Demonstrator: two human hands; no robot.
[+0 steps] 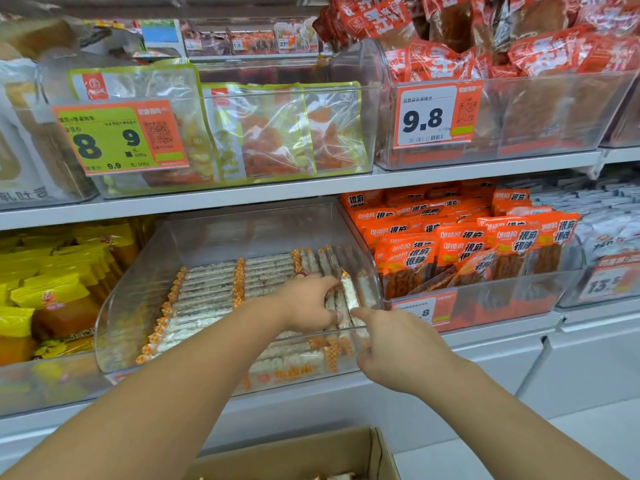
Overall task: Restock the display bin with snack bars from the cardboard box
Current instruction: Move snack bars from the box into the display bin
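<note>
clear plastic display bin (138, 292) seen on the lower shelf (502, 344), its floor partly covered by snack bars (207, 289) laid in flat rows, white with orange-patterned ends. further bars stood on edge along the bin's right wall. left hand (306, 304) reached into the bin at its right side, fingers curled round a bundle of the upright bars; a red band noted near the knuckles. right hand (391, 344) held at the bin's front right corner, forefinger extended and touching the end of one upright snack bar (349, 292), the remaining fingers loosely curled with nothing held in them. cardboard box (311, 455) seen at the lower edge of view, below the shelf, flap open; a few pale bar ends visible inside, contents otherwise cut off. orange packets (450, 244) stacked in the neighbouring bin to the right, yellow packets (52, 271) to the left. price tag reading 9.8 (433, 116) fixed to a bin of red packets on the shelf above.
</note>
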